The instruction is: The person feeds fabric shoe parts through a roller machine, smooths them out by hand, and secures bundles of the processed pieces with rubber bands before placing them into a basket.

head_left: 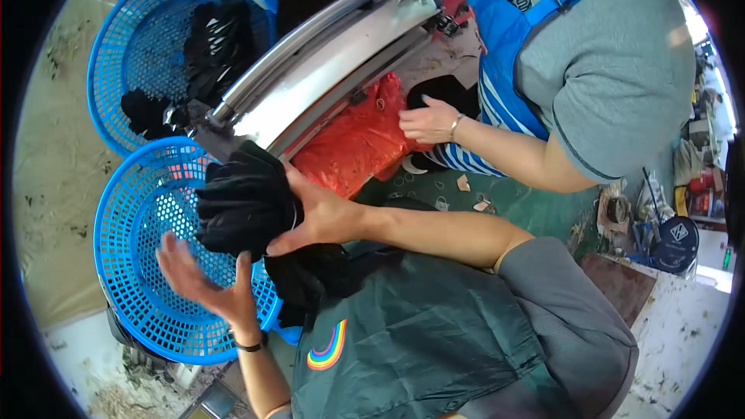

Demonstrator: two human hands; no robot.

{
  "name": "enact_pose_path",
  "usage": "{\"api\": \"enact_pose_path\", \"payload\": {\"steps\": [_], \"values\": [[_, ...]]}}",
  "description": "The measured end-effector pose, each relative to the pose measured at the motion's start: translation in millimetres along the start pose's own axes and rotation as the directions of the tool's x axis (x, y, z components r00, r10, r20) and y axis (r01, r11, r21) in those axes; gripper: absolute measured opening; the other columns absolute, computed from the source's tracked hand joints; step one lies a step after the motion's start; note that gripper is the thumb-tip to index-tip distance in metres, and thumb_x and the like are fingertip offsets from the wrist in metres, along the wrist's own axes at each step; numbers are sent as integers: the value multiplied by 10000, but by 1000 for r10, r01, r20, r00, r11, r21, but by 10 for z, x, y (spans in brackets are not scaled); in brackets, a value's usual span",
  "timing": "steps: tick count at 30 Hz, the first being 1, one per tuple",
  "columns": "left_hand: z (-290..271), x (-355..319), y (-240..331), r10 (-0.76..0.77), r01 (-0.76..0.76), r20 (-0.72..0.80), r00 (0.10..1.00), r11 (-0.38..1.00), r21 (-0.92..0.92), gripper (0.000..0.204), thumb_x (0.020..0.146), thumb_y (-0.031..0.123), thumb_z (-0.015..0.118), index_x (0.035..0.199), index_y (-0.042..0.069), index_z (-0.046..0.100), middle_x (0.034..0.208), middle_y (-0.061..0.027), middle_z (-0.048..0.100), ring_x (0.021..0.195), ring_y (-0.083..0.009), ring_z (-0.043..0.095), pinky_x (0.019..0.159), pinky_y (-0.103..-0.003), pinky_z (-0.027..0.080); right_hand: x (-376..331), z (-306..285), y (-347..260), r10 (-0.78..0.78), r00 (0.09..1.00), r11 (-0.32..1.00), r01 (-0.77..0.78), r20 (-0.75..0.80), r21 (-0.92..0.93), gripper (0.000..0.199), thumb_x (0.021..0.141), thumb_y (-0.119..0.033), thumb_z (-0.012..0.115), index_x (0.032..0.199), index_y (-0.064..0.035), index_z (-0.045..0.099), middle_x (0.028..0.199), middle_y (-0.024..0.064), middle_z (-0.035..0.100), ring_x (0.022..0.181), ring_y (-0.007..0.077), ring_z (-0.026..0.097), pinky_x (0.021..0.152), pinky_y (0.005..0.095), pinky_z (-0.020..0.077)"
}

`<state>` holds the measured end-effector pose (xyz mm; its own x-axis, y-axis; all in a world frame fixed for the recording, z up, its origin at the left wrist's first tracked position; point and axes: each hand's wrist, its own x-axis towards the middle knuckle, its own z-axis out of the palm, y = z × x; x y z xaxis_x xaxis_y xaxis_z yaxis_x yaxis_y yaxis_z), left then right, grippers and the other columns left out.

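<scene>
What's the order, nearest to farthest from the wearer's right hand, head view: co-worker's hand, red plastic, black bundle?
From the right hand:
1. Black bundle: in its grip, on its left.
2. Red plastic: just beyond, up and right.
3. Co-worker's hand: farther right, past most of the plastic.

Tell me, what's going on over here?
The person wearing the camera grips a black bundle, apparently cloth, in the right hand, above the lower blue basket. The left hand is spread open close beside it. Near a metal machine, a co-worker has one hand by some red sheeting. The upper blue basket contains more black pieces.
</scene>
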<state>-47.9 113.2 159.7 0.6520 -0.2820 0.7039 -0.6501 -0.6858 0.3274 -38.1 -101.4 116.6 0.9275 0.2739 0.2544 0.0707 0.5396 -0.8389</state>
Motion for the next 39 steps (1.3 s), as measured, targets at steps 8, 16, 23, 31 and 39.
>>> {"api": "enact_pose_path", "payload": {"steps": [8,16,23,31,39], "values": [[439,-822,213,-430,848,819,380,-191,-494,656,991,523,499,1394,6,483,1347,-138,562,1222,-271,557,1066,-433,435,-237,-184,-30,174,985,898,-163,-12,-409,908,829,-334,771,1470,83,282,1453,227,406,1376,290,397,1152,399,301],[694,-792,378,-599,587,730,327,-477,-654,740,925,566,552,1393,-4,493,1347,-162,584,1223,-307,572,1076,-446,432,-363,-175,-260,139,990,784,-127,-27,-608,647,887,-331,719,1368,34,487,1353,226,504,1257,360,514,1061,413,421],[972,-660,472,-669,418,663,336,-525,-742,628,913,473,651,1331,17,542,1295,-129,616,1157,-276,615,1045,-413,467,-314,-421,-492,192,972,695,-36,137,-718,447,805,-117,712,1235,-18,634,1166,160,613,1148,307,586,1004,376,454],[945,-823,626,-650,438,687,325,-540,-719,549,922,346,644,1342,21,500,1287,-118,596,1176,-248,599,1029,-391,485,-340,-370,-252,172,958,567,96,231,-818,163,805,-141,705,850,-28,596,906,116,543,906,313,544,808,400,453],[772,-1044,456,-586,492,788,191,-637,-593,682,919,483,635,1321,-56,520,1239,-191,631,1078,-275,658,954,-373,535,-269,-188,-218,140,939,883,26,314,-469,148,984,-135,528,903,-17,491,894,65,477,828,172,480,774,315,428]]}}
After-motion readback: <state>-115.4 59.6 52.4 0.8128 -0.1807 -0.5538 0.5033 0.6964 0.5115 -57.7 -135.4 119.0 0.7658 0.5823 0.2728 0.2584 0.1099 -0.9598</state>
